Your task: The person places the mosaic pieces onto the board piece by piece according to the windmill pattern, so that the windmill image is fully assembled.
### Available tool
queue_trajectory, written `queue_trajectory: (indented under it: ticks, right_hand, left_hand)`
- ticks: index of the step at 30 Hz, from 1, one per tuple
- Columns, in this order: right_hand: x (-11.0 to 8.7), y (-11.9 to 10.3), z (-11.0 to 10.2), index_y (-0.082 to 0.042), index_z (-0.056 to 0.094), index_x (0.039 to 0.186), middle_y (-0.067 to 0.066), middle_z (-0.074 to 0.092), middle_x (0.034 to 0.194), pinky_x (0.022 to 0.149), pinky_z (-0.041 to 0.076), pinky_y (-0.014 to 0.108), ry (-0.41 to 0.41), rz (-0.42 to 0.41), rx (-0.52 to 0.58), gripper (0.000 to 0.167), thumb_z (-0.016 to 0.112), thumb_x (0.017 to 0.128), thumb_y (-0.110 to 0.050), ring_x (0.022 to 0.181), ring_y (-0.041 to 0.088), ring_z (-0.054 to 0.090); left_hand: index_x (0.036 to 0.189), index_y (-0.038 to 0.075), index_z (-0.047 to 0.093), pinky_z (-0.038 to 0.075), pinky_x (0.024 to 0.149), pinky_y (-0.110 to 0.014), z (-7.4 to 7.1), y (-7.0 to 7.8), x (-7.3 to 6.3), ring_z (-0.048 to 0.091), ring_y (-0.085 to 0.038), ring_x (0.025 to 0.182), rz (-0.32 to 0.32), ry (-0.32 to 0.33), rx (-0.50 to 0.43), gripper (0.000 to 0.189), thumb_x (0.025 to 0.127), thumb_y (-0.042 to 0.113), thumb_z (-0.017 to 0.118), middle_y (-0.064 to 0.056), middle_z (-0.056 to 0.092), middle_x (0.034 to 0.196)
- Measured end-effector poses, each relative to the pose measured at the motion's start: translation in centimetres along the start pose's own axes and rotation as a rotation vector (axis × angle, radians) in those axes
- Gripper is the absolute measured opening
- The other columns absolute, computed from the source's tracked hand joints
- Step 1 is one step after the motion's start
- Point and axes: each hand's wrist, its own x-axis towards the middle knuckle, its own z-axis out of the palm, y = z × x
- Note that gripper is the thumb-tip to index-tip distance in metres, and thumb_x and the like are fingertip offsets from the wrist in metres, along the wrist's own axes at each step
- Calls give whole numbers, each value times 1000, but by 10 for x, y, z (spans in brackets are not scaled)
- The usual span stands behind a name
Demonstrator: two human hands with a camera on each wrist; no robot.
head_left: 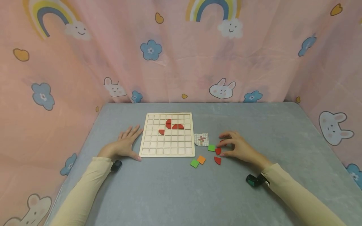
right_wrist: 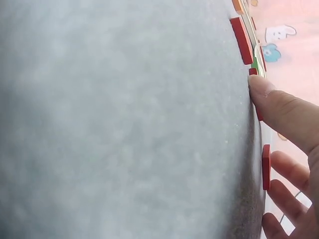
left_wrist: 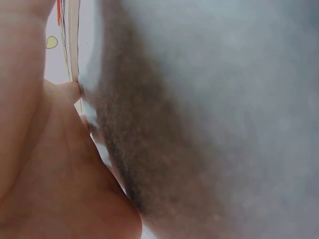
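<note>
A pale wooden grid board (head_left: pixel 152 147) lies on the table with several red quarter-circle pieces (head_left: pixel 161 132) in its cells. My left hand (head_left: pixel 124 144) rests with spread fingers at the board's left side, its thumb at the lower left corner. Right of the board, my right hand (head_left: pixel 237 147) reaches down over loose red pieces. Its thumb touches one red quarter-circle piece (right_wrist: pixel 258 107), while the fingertips lie beside another red piece (right_wrist: pixel 266 167), which they partly hide in the head view. A third red quarter-circle (head_left: pixel 217 160) lies just below the hand.
A small pattern card (head_left: pixel 198 142) showing a red and brown figure on a grid lies against the board's right edge. Near it are a green square (head_left: pixel 211 147), another green square (head_left: pixel 194 163) and an orange square (head_left: pixel 201 159). A pink printed curtain (head_left: pixel 181 69) surrounds the grey table (head_left: pixel 158 194).
</note>
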Motion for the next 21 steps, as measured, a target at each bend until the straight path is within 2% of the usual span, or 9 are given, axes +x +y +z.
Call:
queue_trajectory:
  ticks: [14, 21]
  right_hand:
    - [3, 0, 2, -28, 77, 91, 7, 62, 124, 102, 36, 51, -8, 15, -11, 26, 89, 69, -24, 121, 28, 48]
    - [4, -2, 2, -30, 76, 87, 5, 63, 121, 98, 38, 48, -3, 19, 5, 21, 89, 70, -26, 116, 24, 49]
  left_hand:
    - [160, 12, 8, -4, 116, -73, 4, -4, 1, -9, -47, 153, -6, 0, -13, 138, 58, 56, 90, -17, -4, 168]
    - [160, 13, 9, -5, 115, -74, 3, -5, 2, -9, -48, 153, 4, 6, -8, 137, 59, 56, 90, -17, -4, 168]
